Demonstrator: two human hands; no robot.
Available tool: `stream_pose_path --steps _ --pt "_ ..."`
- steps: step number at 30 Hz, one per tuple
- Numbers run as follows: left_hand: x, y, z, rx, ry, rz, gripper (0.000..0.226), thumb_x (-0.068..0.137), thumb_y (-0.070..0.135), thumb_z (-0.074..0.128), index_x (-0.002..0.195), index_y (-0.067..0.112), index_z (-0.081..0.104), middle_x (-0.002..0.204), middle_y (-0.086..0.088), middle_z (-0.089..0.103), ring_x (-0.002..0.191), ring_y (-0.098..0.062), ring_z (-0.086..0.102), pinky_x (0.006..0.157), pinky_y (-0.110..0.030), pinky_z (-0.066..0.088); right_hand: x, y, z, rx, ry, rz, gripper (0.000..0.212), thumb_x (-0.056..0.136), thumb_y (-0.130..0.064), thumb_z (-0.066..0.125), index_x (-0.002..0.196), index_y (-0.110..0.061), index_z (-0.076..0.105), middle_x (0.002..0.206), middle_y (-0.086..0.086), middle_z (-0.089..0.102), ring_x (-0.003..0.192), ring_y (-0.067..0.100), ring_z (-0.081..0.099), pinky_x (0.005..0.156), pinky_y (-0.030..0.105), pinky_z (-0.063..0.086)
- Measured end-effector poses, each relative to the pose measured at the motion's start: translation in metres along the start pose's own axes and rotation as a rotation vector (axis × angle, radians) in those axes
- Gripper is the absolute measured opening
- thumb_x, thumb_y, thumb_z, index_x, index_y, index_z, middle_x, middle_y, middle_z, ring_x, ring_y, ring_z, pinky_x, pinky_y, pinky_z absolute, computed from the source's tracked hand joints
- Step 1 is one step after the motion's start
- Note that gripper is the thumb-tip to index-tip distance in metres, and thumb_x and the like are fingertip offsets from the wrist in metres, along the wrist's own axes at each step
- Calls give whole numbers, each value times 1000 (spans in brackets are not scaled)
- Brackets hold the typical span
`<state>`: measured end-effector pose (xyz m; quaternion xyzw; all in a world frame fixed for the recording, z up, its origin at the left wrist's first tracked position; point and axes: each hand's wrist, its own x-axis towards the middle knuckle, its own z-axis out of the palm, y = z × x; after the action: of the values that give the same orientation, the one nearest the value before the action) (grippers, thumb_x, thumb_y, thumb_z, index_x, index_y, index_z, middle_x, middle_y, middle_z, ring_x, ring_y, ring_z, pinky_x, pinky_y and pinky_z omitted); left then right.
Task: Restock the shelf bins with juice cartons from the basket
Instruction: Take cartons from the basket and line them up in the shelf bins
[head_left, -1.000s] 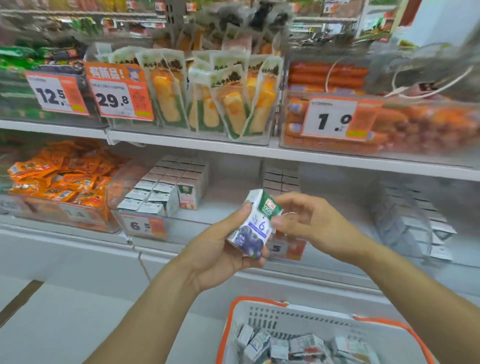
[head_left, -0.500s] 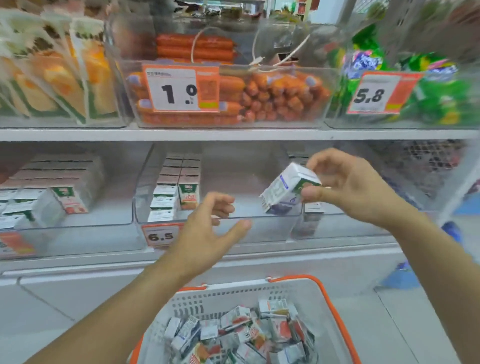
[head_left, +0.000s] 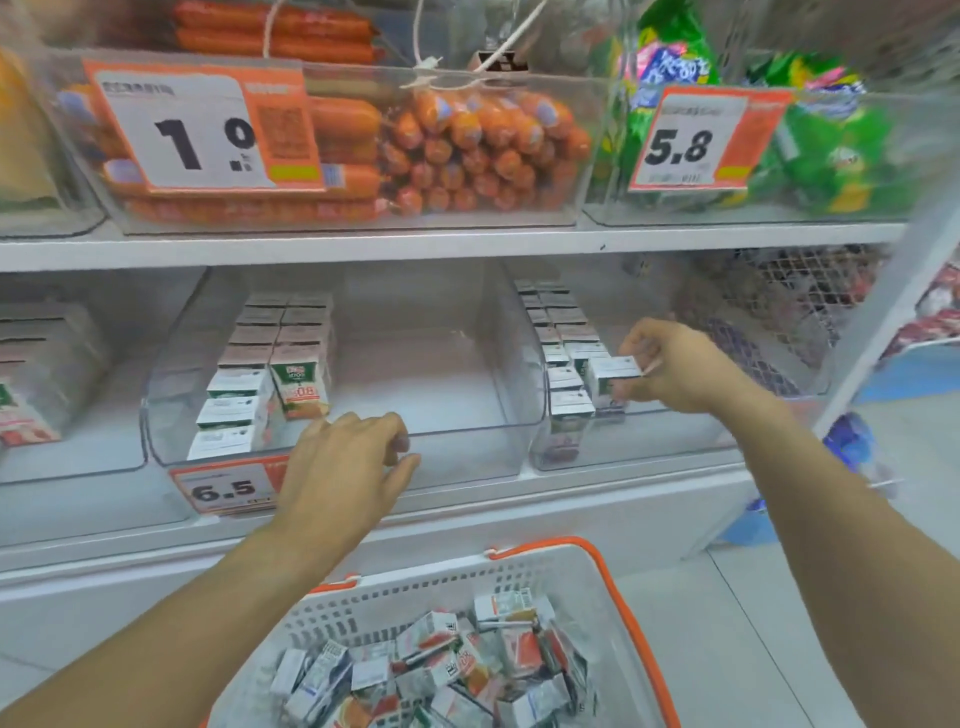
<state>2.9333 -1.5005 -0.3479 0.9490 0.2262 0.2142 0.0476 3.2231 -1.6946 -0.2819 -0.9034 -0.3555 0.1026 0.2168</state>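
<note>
Juice cartons (head_left: 441, 670) lie jumbled in a white basket (head_left: 597, 587) with an orange rim, at the bottom of the view below the shelf. On the lower shelf (head_left: 467, 519) stand clear plastic bins. The middle bin (head_left: 467, 447) holds two rows of cartons (head_left: 275, 364) along its left side; its right part is bare. The right bin (head_left: 649, 441) holds two rows of cartons (head_left: 556, 332) running front to back. The upper shelf carries a bin of orange sausages (head_left: 467, 150) and a bin of green packets (head_left: 831, 156), each with a price tag. The right hand (head_left: 675, 371) reaches into the right bin and pinches one carton (head_left: 613, 376) between thumb and fingers, at the front of the right-hand row. The left hand (head_left: 345, 467) hovers in front of the middle bin's front wall, fingers loosely curled, holding nothing. A price tag (head_left: 223, 488) reading 6.5 sits just beside the left hand.
</note>
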Motion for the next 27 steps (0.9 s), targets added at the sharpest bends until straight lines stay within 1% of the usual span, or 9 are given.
stream_pose_path --steps 2,7,12,15,17,19,21,24,27 --pt "1 0 3 23 2 1 21 78 36 79 75 27 60 63 12 65 63 -18 62 67 -36 48 3 6 17 20 23 0 42 72 -29 88 101 -21 59 98 5 63 75 20 62 53 25 42" --pt "1 -1 4 16 38 9 22 78 37 79 73 28 59 59 14 62 60 -15 61 62 -32 43 7 10 30 96 85 -8 42 76 -29 85 108 -21 60 98 1 62 81 21 65 57 25 44" --pt "2 1 1 9 10 8 21 78 36 79 74 28 60 61 13 62 60 -16 61 60 -29 38 3 9 23 42 71 11 50 77 -36 83 115 -19 56 104 -2 61 86 19 63 74 27 45" --pt "0 -5 -1 26 -54 30 21 83 43 72 94 27 65 90 10 68 86 -18 64 73 -34 43 -13 -5 12 87 345 -60 22 84 -22 73 102 -16 62 93 -5 64 79 12 60 79 30 51" --pt "-3 -4 -6 -91 -40 56 33 85 44 63 111 23 61 109 5 60 105 -18 54 88 -36 42 -32 -20 9 228 460 -138 6 86 -15 67 89 -18 63 80 -9 64 68 3 56 72 18 49" --pt "-5 10 -16 -268 70 135 30 86 34 58 110 17 61 108 3 54 104 -17 51 91 -30 40 -53 -34 16 353 432 -249 6 85 -12 68 83 -16 65 74 -11 64 63 4 55 64 11 46" --pt "-8 24 -19 -359 81 214 22 85 30 55 101 17 63 96 7 55 89 -13 54 82 -27 43 -72 -37 35 376 318 -359 8 83 -7 70 82 -13 66 73 -9 63 64 9 58 62 12 46" --pt "-24 36 3 -414 -256 175 20 85 39 56 98 25 62 86 16 57 74 -7 55 70 -29 48 -93 -16 76 264 69 -382 14 82 -7 72 81 -19 65 72 -11 63 68 11 60 62 12 46" --pt "-56 34 51 -348 -663 86 24 91 40 62 107 22 64 94 13 61 75 0 52 69 -21 43 -110 14 116 178 -194 -249 15 83 -12 73 79 -24 66 74 -4 69 66 8 61 61 9 45"
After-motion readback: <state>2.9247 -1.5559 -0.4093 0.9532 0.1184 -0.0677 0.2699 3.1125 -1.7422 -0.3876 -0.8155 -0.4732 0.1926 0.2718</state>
